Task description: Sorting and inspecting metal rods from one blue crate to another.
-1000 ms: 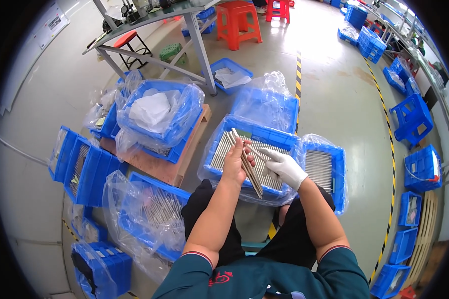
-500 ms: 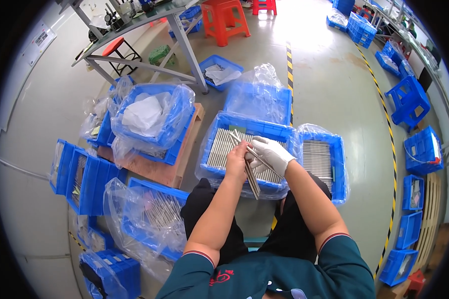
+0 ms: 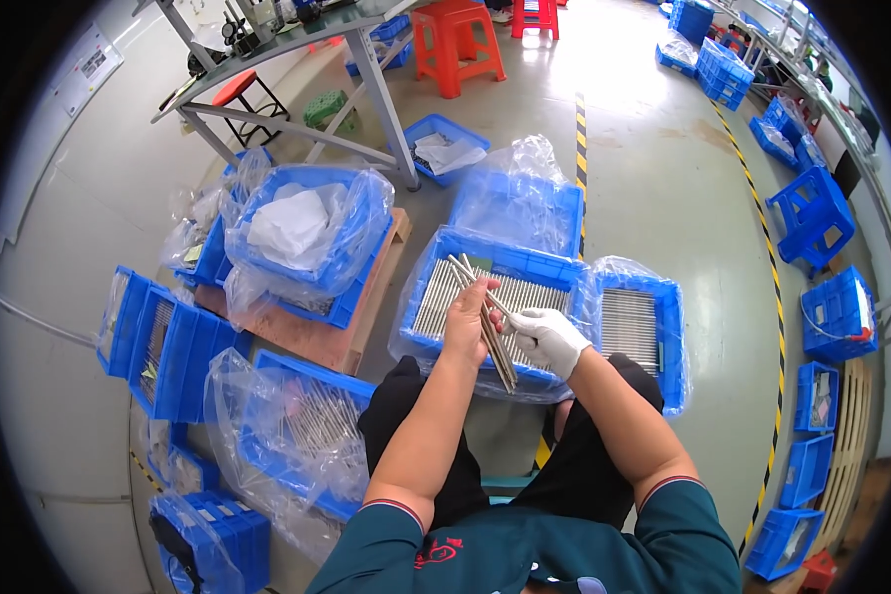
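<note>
My bare left hand (image 3: 465,322) is closed around several slim metal rods (image 3: 502,364), held slanting over a blue plastic bin (image 3: 421,348). One rod (image 3: 485,290) crosses the others at an angle. At its lower end, the curled fingers of my right hand (image 3: 554,342), in a white glove, pinch it. Beneath both hands the plastic-lined bin holds a row of similar rods (image 3: 441,297) lying side by side. A small green piece (image 3: 479,263) shows at the row's far edge.
A second bin of rods (image 3: 629,322) stands to the right. Bagged loose rods fill a bin (image 3: 317,421) at the left. Bins are stacked on a wooden pallet (image 3: 361,332). A workbench (image 3: 297,40) stands far left, and a blue stool (image 3: 812,218) at the right.
My right hand has moved slightly down and to the right, its fingers now curled in at the rod's end. The left hand keeps its hold, and the view has shifted a little.
</note>
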`<state>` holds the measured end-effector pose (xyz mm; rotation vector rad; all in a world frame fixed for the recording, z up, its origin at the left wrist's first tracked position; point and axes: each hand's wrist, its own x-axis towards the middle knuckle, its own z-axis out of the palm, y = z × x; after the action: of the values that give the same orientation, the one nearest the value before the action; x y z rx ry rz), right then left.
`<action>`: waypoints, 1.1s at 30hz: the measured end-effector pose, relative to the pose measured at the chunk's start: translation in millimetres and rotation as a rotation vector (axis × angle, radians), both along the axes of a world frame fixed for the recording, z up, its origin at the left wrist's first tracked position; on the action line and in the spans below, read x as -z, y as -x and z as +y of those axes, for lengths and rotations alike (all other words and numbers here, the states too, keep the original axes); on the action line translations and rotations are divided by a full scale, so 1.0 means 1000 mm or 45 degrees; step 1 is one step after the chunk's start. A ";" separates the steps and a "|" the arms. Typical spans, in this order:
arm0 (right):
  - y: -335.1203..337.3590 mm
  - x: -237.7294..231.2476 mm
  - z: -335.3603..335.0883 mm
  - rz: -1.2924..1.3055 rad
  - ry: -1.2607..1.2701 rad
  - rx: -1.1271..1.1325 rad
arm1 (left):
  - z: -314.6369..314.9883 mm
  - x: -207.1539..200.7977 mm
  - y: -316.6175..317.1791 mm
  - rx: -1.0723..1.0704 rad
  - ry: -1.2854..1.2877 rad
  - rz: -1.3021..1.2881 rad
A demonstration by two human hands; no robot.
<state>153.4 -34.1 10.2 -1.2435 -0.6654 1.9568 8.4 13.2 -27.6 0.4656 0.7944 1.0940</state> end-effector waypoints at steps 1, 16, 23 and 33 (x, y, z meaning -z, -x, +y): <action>0.001 0.000 -0.001 0.001 -0.001 0.000 | 0.000 0.000 0.000 0.000 -0.001 0.001; 0.014 0.015 0.014 -0.144 -0.068 0.070 | -0.008 0.013 -0.009 0.119 -0.077 0.206; -0.021 -0.002 0.048 -0.887 -0.398 -0.103 | -0.018 0.002 -0.010 0.459 -0.026 0.449; -0.097 0.050 0.088 -0.526 -0.300 0.964 | -0.039 -0.006 -0.025 0.878 0.186 0.155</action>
<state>249.9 53.6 -39.9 -1.4808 -0.4951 0.9894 33.0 -26.0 -21.6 0.6248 0.7324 0.3687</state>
